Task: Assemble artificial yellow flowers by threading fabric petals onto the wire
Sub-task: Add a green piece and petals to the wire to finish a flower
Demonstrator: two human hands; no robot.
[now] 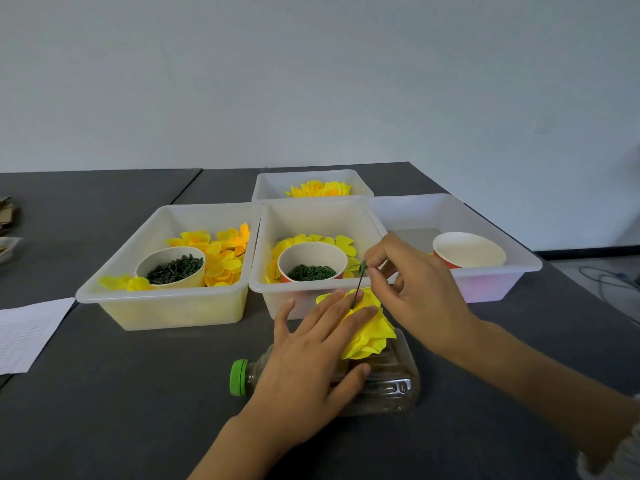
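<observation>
A half-built yellow flower (369,332) of stacked fabric petals lies on a clear plastic bottle (388,386) with a green cap (239,377), lying on its side. A thin green wire (358,287) stands up through the petals. My left hand (311,358) lies flat on the flower with straight fingers either side of the wire, thumb against the bottle. My right hand (412,282) pinches a small green ring (363,265) at the wire's top end.
Four white bins stand behind: the left bin (114,282) holds petals and a cup of green stems (173,268), the middle bin (375,220) petals and a cup of green rings (311,270), the right bin (519,258) a red paper cup (467,251), the far bin (263,188) finished flowers. Paper (27,330) lies at left.
</observation>
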